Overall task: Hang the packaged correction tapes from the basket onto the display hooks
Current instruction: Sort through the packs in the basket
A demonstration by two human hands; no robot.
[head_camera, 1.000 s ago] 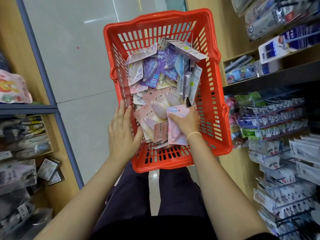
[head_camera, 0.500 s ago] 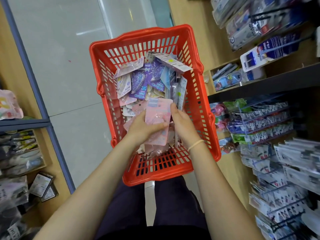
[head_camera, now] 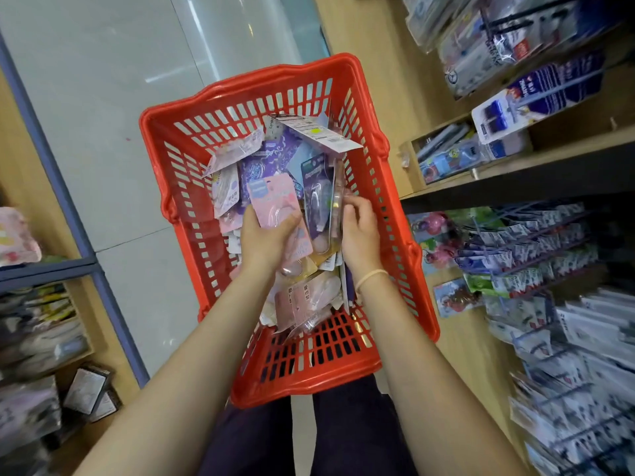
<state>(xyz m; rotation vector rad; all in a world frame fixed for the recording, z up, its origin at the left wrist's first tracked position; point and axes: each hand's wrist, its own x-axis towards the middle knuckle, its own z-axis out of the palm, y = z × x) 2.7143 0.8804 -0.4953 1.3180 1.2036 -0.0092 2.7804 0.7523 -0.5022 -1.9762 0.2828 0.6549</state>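
A red plastic basket (head_camera: 405, 235) sits on my lap, filled with several pink and purple packaged correction tapes. My left hand (head_camera: 264, 242) grips a pink correction tape pack (head_camera: 271, 201) above the pile, thumb across its front. My right hand (head_camera: 359, 231) pinches a stack of upright packs (head_camera: 328, 207), purple-fronted, near the basket's right wall. More pink packs (head_camera: 305, 300) lie below my hands. The display hooks (head_camera: 525, 242) stand to the right, hung with packaged goods.
Wooden shelves (head_camera: 567, 149) with stationery rise at the upper right. A lower rack of hanging packs (head_camera: 584, 389) fills the right edge. A blue-framed shelf unit (head_camera: 44, 269) with goods stands on the left. Pale floor tiles (head_camera: 103, 115) lie beyond the basket.
My left hand left the basket's rim and took the pink pack from my right hand. My right hand moved to the upright packs on the right side. The view shifted right.
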